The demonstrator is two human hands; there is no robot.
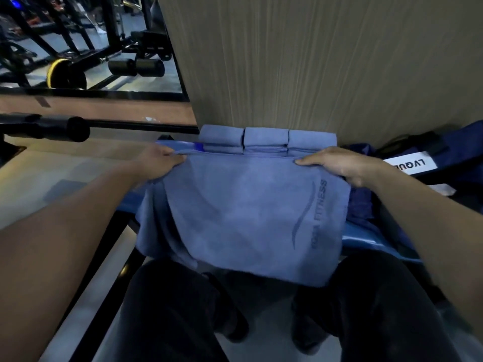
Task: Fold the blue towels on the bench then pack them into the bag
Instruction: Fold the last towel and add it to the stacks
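Observation:
A blue towel (243,215) printed with a fitness logo lies across the blue bench (366,236), its near half drooping over the front edge above my knees. My left hand (159,160) pinches its far left corner. My right hand (337,163) pinches its far right corner. Behind this towel, three stacks of folded blue towels (266,139) stand side by side against the wall. The dark blue bag (449,158) with a white label lies at the right end of the bench.
A beige panelled wall (326,61) rises directly behind the bench. A black bar (52,126) runs across on the left. A mirror (86,43) at upper left reflects gym machines. My legs in dark trousers (170,309) are below the bench edge.

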